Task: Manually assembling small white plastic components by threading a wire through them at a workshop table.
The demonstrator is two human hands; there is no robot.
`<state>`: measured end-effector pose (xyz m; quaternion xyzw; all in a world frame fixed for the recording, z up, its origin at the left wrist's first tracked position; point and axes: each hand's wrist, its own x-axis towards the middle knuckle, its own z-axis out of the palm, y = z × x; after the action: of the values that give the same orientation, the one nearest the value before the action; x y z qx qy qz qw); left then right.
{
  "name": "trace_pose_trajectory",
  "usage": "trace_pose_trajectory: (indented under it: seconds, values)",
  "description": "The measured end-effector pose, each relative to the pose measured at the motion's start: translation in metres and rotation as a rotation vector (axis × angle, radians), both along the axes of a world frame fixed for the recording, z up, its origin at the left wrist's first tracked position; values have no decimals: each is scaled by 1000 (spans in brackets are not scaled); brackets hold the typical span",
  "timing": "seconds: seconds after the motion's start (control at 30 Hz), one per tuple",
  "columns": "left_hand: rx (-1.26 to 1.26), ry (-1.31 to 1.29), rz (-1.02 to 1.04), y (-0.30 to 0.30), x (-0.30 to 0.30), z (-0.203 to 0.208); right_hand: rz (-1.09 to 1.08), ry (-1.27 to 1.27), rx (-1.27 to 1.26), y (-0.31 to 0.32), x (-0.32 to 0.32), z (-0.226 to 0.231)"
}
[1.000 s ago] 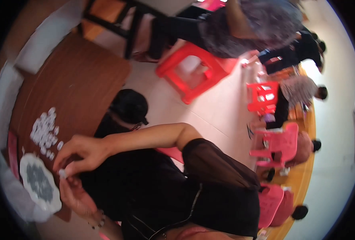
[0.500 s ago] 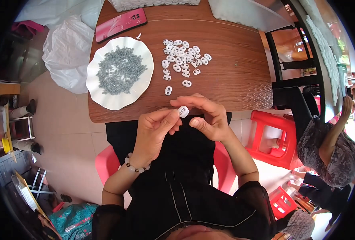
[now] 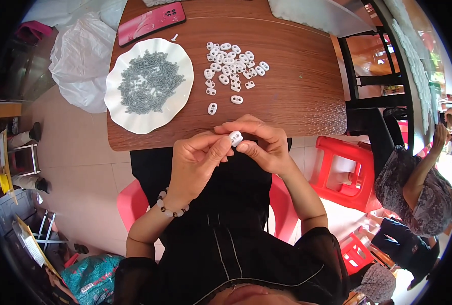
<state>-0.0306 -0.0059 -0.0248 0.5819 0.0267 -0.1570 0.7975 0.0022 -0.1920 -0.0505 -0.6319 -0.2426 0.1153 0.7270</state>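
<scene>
My left hand (image 3: 201, 161) pinches a white two-hole cord lock (image 3: 236, 137) between thumb and fingers, just off the table's near edge. My right hand (image 3: 263, 145) meets it from the other side, its thumb tip and bent forefinger closed on the same piece. Beyond my hands, a loose heap of similar white two-hole pieces (image 3: 232, 65) lies on the table, with a few set apart nearer to me. On the left, a white wavy-rimmed plate (image 3: 115, 109) carries a pile of small grey springs (image 3: 152, 81).
A pink phone (image 3: 152, 23) lies at the table's far left, with a small white pin (image 3: 174, 37) near it. A white plastic bag (image 3: 81, 66) is left of the brown table (image 3: 297, 76). Red stools (image 3: 345, 173) stand at right, where another person (image 3: 419, 193) sits.
My right thumb has come in against the cord lock, where it stood apart before. The view has shifted slightly, so the table things appear higher up.
</scene>
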Motion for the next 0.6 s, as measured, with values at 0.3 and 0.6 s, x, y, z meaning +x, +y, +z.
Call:
trace_pose_trajectory:
  seconds: [0.3, 0.6]
  values:
    - [22, -28, 11, -2, 2, -4, -38, -34, -72, -1, 1, 1]
    - [71, -66, 27, -1, 3, -1, -90, -167, -139, 2, 2, -3]
